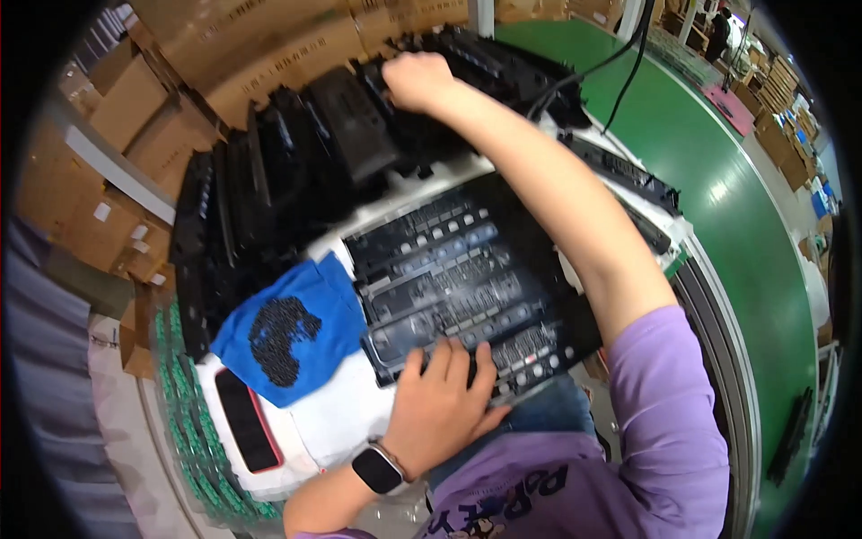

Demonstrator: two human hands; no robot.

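My left hand (442, 400) lies with fingers spread on the near edge of a row of black plastic panels (440, 283), which carry small grey buttons and pale printed marks. Stretched far across the table, my right hand (418, 81) is closed in a fist at the row of long black plastic housings (346, 126). Whatever is in its fingers is hidden. Left of the panels, a blue cloth (337, 301) is spread out with a heap of small black pieces (283, 337) on it.
A phone with a red case (247, 420) lies on the white table covering (337, 418). Green parts in clear trays (193, 431) line the left side. Cardboard boxes (260, 49) stand behind the housings. Black cables (620, 67) hang at the right, above a green floor (718, 198).
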